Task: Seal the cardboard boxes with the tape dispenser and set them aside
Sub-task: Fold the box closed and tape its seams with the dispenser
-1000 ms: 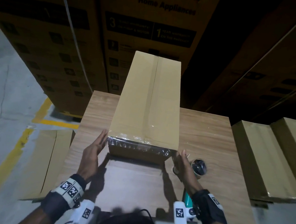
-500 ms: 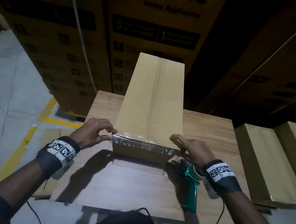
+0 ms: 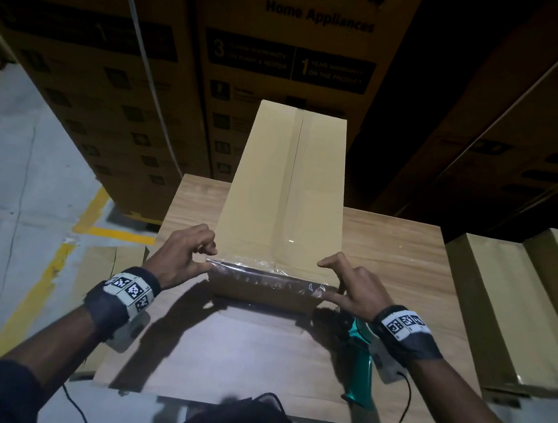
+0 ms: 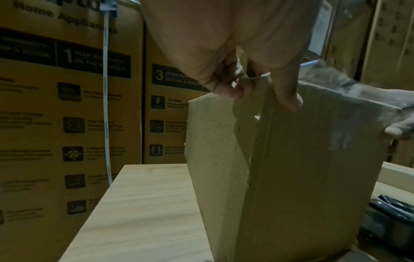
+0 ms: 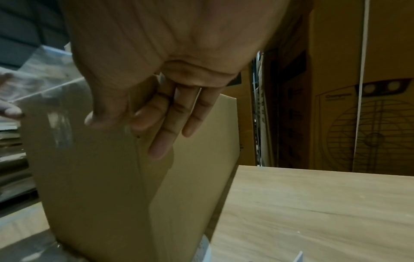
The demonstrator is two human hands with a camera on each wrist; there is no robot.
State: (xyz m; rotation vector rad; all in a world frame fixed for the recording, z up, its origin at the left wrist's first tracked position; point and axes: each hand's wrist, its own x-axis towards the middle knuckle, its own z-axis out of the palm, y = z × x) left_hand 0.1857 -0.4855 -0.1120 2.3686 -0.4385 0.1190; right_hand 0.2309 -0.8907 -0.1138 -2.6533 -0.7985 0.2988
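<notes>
A long cardboard box [image 3: 286, 195] lies lengthwise on the wooden table [image 3: 404, 252], with clear tape [image 3: 264, 273] wrinkled over its near top edge. My left hand [image 3: 185, 256] grips the near left corner: the thumb lies on the end face and the curled fingers [image 4: 233, 88] on the left side. At the near right corner, my right hand [image 3: 348, 287] presses with the index finger on top, the thumb on the end face and straight fingers [image 5: 170, 124] on the right side. The teal tape dispenser [image 3: 359, 371] lies on the table under my right wrist.
Tall printed cartons [image 3: 287, 57] are stacked just behind the table. Two long taped boxes [image 3: 507, 314] lie to the right of the table. Flat cardboard [image 3: 110, 262] rests on the floor at the left, by yellow floor lines [image 3: 38, 289].
A second ago both hands stood flat beside the box's near end. They have come up onto the two near top corners and now hold the taped edge.
</notes>
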